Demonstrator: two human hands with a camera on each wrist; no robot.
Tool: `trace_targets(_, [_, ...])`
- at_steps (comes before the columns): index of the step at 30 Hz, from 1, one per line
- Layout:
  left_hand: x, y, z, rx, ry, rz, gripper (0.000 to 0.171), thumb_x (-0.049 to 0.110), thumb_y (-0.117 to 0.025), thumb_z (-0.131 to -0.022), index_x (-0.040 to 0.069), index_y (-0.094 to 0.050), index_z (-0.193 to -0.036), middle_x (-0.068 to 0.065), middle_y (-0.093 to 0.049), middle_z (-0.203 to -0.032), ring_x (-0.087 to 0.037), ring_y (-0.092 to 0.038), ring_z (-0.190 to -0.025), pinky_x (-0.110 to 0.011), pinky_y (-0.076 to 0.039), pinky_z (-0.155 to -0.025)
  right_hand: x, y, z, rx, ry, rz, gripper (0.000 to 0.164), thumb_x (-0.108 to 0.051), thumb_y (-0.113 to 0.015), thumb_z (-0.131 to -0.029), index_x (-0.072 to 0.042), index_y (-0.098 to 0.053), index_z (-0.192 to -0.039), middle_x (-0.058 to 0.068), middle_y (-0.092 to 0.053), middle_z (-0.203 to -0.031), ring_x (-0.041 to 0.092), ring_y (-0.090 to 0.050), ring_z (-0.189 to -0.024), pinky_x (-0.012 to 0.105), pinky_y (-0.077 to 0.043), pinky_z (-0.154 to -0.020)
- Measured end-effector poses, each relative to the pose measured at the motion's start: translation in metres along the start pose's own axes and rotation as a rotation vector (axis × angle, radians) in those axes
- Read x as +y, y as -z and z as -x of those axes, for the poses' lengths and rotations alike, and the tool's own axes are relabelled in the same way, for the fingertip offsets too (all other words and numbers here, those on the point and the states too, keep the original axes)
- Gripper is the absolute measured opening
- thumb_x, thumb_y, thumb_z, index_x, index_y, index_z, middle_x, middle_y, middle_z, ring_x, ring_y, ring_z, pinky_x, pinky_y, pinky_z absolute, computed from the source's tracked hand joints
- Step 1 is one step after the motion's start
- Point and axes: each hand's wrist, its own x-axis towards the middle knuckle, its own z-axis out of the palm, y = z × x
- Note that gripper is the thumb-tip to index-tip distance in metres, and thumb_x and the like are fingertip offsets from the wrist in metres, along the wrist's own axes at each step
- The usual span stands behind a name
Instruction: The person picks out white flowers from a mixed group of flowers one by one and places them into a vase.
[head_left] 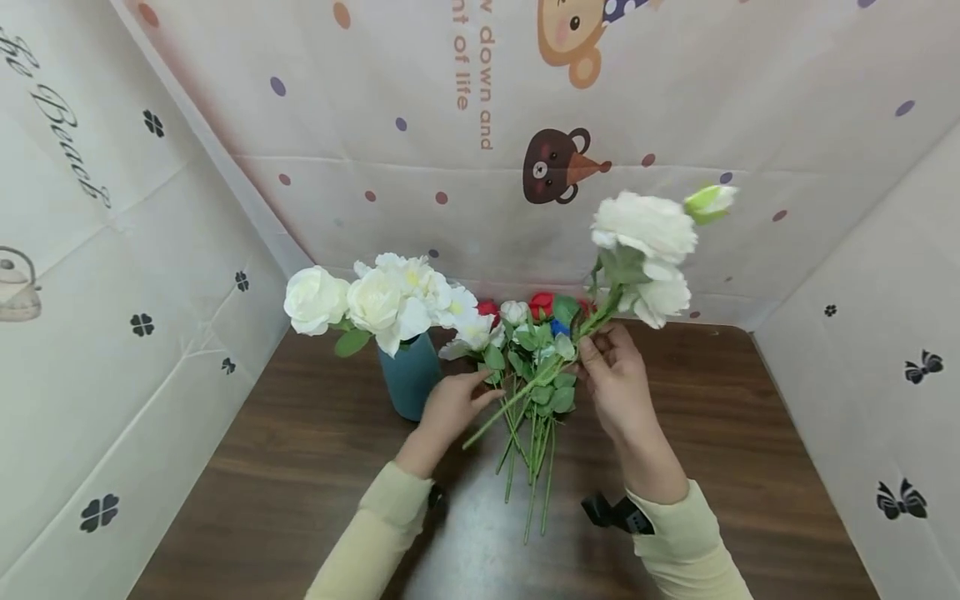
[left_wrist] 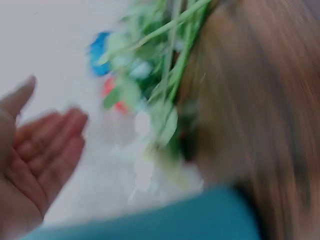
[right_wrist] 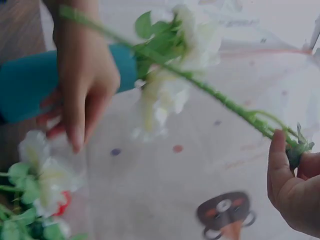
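Table point(head_left: 720, 442): dark brown, wood-grained top; rounded corner at two o'clock; pale sheen toward six, my near side. On it: one vase point(head_left: 411, 379), teal, upright, between ten and eleven o'clock. One heap of flowers point(head_left: 542, 393), lying at twelve; red, white and blue blooms; green stems point(head_left: 532, 479) crossing, ends toward six.

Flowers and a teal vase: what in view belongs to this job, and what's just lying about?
Apparently in the job:
white flower spray, held by the right hand
left hand
teal vase holding white flowers
loose flowers beside the vase

Just about:
bear-printed wall sheet
black wrist strap
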Motion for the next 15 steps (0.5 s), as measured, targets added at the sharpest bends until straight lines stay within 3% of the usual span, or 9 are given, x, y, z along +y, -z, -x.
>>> trace_targets(3, [-0.014, 0.023, 0.026, 0.186, -0.175, -0.025, 0.048, 0.047, -0.066, -0.095, 0.005, -0.075, -0.118, -0.007, -0.078, -0.085, -0.017, -0.069, -0.066, -0.030, -0.055, -0.059, -0.008, -0.005, 0.002, -0.021, 0.114, 0.005, 0.012, -0.023, -0.053, -0.106, -0.015, -0.050, -0.115, -0.010, -0.052, -0.087, 0.001, -0.050, -0.072, 0.016, -0.056, -0.075])
trace_targets(6, [-0.035, 0.037, 0.045, 0.410, -0.238, -0.059, 0.059, 0.058, -0.054, -0.098, 0.003, -0.076, -0.101, -0.006, -0.074, -0.076, -0.018, -0.069, -0.065, -0.032, -0.055, -0.056, -0.015, -0.014, 0.000, -0.015, 0.175, -0.015, 0.015, -0.024, -0.053, -0.106, -0.016, -0.050, -0.118, -0.010, -0.053, -0.088, 0.000, -0.052, -0.075, 0.015, -0.055, -0.076])
trace_targets(8, [-0.047, 0.044, 0.052, 0.504, -0.165, -0.036, 0.068, 0.064, -0.051, -0.095, 0.000, -0.072, -0.097, -0.011, -0.073, -0.079, -0.023, -0.069, -0.070, -0.036, -0.056, -0.059, -0.020, -0.021, -0.002, 0.026, 0.194, -0.027, 0.016, -0.023, -0.054, -0.106, -0.014, -0.052, -0.119, -0.009, -0.057, -0.094, 0.001, -0.058, -0.083, 0.015, -0.055, -0.078])
trace_targets(10, [-0.058, 0.051, 0.054, 0.525, -0.029, 0.050, 0.069, 0.062, -0.065, -0.091, -0.005, -0.067, -0.106, -0.020, -0.072, -0.094, -0.033, -0.069, -0.085, -0.044, -0.059, -0.072, -0.024, -0.028, -0.006, 0.080, 0.213, -0.020, 0.017, -0.023, -0.056, -0.105, -0.013, -0.053, -0.119, -0.008, -0.059, -0.098, 0.002, -0.060, -0.087, 0.016, -0.056, -0.079])
trace_targets(12, [-0.066, 0.057, 0.051, 0.482, 0.139, 0.163, 0.076, 0.052, -0.080, -0.084, -0.008, -0.058, -0.126, -0.028, -0.066, -0.119, -0.041, -0.065, -0.109, -0.054, -0.057, -0.091, -0.026, -0.034, -0.010, 0.131, 0.242, -0.013, 0.022, -0.027, -0.059, -0.103, -0.012, -0.055, -0.118, -0.008, -0.061, -0.098, 0.002, -0.061, -0.087, 0.016, -0.056, -0.079])
trace_targets(15, [-0.076, 0.063, 0.038, 0.347, 0.351, 0.328, 0.100, 0.034, -0.088, -0.080, 0.001, -0.032, -0.156, -0.028, -0.042, -0.155, -0.046, -0.043, -0.144, -0.063, -0.039, -0.117, -0.025, -0.043, -0.015, 0.194, 0.275, 0.020, 0.035, -0.038, -0.064, -0.098, -0.009, -0.059, -0.115, -0.011, -0.063, -0.096, 0.001, -0.061, -0.085, 0.015, -0.057, -0.078])
